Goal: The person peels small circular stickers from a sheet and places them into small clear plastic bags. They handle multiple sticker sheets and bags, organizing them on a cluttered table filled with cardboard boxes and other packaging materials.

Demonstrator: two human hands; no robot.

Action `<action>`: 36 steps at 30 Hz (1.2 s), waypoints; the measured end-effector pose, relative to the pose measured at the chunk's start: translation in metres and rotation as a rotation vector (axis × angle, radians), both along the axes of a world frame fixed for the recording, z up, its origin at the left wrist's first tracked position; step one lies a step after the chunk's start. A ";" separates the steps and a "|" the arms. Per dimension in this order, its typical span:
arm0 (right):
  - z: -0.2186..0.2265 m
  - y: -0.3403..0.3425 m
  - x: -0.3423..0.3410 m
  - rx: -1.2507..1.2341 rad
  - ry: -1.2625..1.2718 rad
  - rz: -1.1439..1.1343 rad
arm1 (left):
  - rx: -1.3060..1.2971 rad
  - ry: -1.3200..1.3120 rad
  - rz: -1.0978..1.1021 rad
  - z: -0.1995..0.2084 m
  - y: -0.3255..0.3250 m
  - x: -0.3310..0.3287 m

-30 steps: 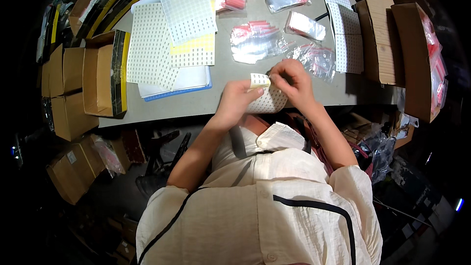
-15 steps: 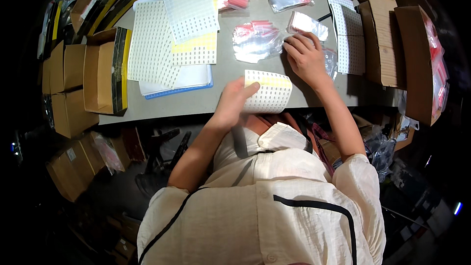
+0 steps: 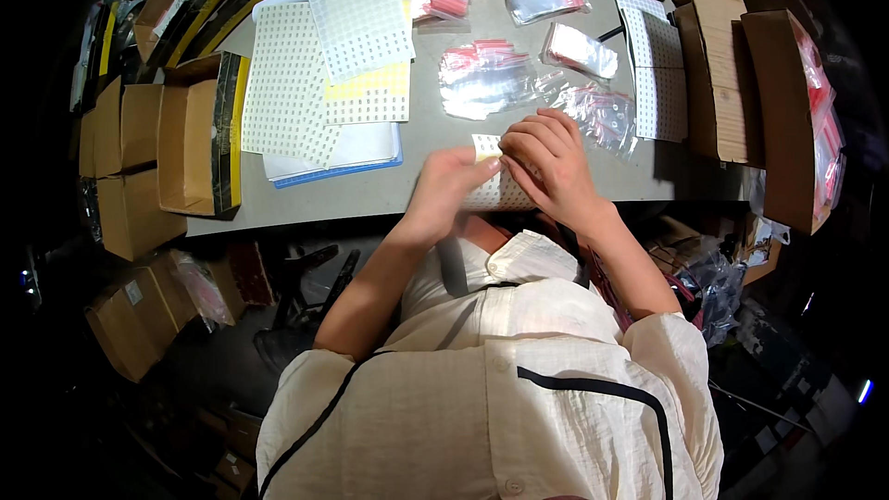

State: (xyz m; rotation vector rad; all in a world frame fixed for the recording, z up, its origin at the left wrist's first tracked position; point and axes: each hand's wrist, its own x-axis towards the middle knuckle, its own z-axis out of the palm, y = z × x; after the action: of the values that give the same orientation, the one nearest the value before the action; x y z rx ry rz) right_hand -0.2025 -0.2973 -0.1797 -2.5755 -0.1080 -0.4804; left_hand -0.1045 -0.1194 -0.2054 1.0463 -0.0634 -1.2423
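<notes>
My left hand (image 3: 439, 193) is closed on a curved sheet of small labels (image 3: 485, 144), white with a yellow band, just over the table's front edge. Its thumb presses on the face of the sheet. Bent over that sheet is my right hand (image 3: 552, 167), fingers drawn together at the left thumb's tip; what is between them is hidden. The right hand covers most of the sheet's right side. Beyond the hands lie a pile of clear zip bags with red strips (image 3: 482, 83) and, to its right, several small bags holding little pieces (image 3: 602, 116).
On the left, more label sheets (image 3: 278, 74) overlap on a blue-edged board (image 3: 347, 173), beside an open cardboard box (image 3: 190, 153). More bag bundles (image 3: 546, 0) lie at the back. At right are a perforated-looking white sheet (image 3: 657, 83) and cardboard boxes (image 3: 722, 65).
My right hand has come away from the small bags at the right and moved nearer and leftward onto the label sheet. The left hand keeps its hold in about the same place.
</notes>
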 end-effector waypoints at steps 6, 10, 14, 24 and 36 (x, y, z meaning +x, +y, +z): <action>0.001 -0.005 -0.002 0.101 0.010 0.034 | 0.030 -0.160 -0.100 -0.001 0.002 -0.002; -0.004 -0.008 -0.001 0.170 0.019 0.015 | 0.056 -0.303 -0.158 -0.014 0.003 -0.002; -0.027 -0.023 0.000 0.334 0.061 -0.174 | 0.074 -0.214 -0.162 -0.012 0.001 -0.003; -0.059 -0.071 0.055 -0.330 -0.126 -0.149 | 0.036 0.008 -0.085 -0.007 0.000 -0.007; -0.006 -0.050 -0.005 -0.184 0.059 -0.171 | 0.096 -0.066 0.018 -0.010 0.000 -0.002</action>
State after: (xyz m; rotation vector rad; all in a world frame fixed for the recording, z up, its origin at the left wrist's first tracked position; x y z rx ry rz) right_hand -0.2071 -0.3471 -0.1861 -2.7914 0.0932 -0.4760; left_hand -0.1061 -0.1191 -0.2156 1.1692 -0.0454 -1.2042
